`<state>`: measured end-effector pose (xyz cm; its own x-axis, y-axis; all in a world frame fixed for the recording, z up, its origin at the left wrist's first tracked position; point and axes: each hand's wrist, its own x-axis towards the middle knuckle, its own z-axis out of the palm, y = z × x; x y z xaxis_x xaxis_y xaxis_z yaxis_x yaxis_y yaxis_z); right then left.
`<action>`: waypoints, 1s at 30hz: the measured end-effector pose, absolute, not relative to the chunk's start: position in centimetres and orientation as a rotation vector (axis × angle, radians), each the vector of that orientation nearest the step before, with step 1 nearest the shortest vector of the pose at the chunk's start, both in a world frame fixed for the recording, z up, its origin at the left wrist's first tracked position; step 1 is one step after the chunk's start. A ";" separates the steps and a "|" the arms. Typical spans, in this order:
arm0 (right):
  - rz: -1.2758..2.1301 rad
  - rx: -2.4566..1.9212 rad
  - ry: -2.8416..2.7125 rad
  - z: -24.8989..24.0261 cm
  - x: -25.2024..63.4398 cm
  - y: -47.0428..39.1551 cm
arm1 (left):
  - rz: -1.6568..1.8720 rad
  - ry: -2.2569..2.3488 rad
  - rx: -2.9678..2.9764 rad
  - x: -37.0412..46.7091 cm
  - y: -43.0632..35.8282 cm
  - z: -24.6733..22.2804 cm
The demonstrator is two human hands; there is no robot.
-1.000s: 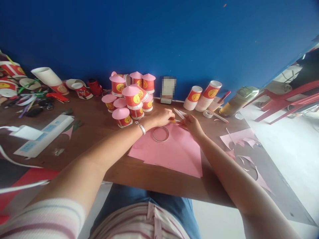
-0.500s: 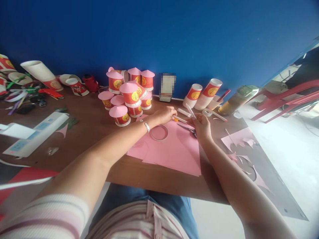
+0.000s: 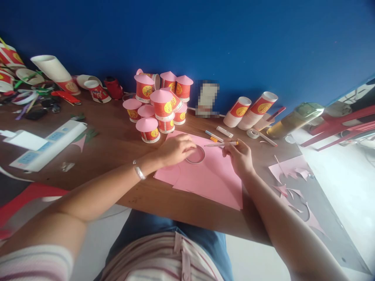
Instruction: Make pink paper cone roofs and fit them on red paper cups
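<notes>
Pink paper [image 3: 212, 177] just below the frame's centre bears the ring [image 3: 195, 162], best pressed flat by the left hand [image 3: 176, 150], its fingers together near the rim, contact unclear, while the right hand [image 3: 241, 155], fingers clamped on the pen [image 3: 215, 145], should tilt it steeper.

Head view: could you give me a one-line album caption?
Right hand holding a pen, left hand at a ring on pink paper, pink-topped red cups beyond.

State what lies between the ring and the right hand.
In the head view, pink paper lies between the ring and right hand, whose pen reaches out over it.
</notes>
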<state>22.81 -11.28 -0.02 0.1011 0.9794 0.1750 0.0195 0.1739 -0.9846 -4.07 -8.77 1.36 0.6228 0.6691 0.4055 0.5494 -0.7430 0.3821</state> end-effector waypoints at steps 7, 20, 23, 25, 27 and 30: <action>1.015 -1.110 -1.135 -0.3 23.4 -11.1 | 0.535 0.598 2.856 -2.7 -12.4 -0.8; 0.985 -1.156 -1.167 0.4 23.1 -10.8 | 0.290 0.553 2.651 -3.1 -11.9 -1.8; 0.991 -1.152 -1.273 1.6 21.8 -9.9 | 0.270 0.544 2.623 -2.9 -11.9 -1.8; 1.004 -1.147 -1.406 2.8 20.4 -8.9 | 0.271 0.550 2.607 -2.9 -11.8 -1.7; 1.025 -1.149 -1.534 4.0 18.7 -7.8 | 0.282 0.555 2.594 -2.9 -11.8 -1.6; 1.114 -1.154 -1.742 5.1 16.0 -6.0 | 0.301 0.559 2.579 -2.9 -11.9 -1.5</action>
